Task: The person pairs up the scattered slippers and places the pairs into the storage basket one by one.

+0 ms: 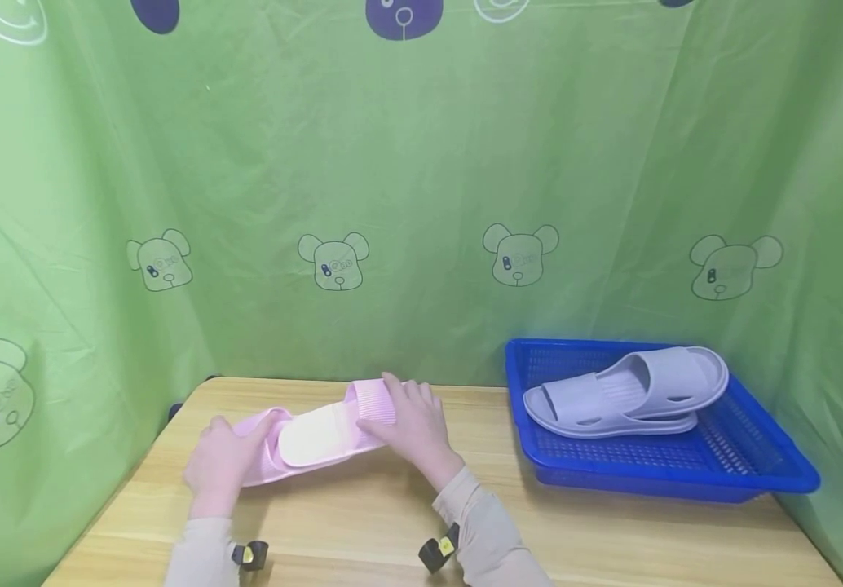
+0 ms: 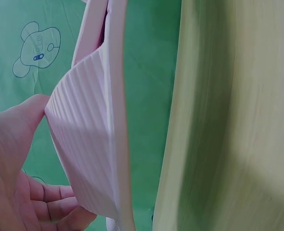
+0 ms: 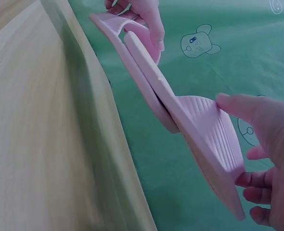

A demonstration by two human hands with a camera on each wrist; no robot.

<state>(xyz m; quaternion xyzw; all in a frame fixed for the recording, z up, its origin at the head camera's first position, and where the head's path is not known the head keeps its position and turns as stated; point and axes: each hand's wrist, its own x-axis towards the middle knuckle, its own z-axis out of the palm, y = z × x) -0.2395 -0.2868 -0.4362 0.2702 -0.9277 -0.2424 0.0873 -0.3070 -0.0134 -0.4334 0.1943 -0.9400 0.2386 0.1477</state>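
Observation:
A pair of pink slippers (image 1: 315, 436) is held over the wooden table, toes pointing opposite ways and heels overlapping. The right-hand slipper's sole lies on top of the other's, as the right wrist view shows. My left hand (image 1: 219, 465) grips the left slipper at its ribbed strap (image 2: 84, 130), thumb on the strap and fingers around the toe end. With my right hand (image 1: 417, 428) I hold the other slipper at its ribbed strap (image 3: 209, 125), thumb on the strap's edge and fingertips at the toe. In the right wrist view, curtain shows below the slippers.
On the right of the wooden table (image 1: 363, 530) stands a blue plastic basket (image 1: 649, 489) with a pair of grey slippers (image 1: 674, 379) stacked in it. A green curtain (image 1: 421, 163) with bear-head prints hangs behind the table and along its sides.

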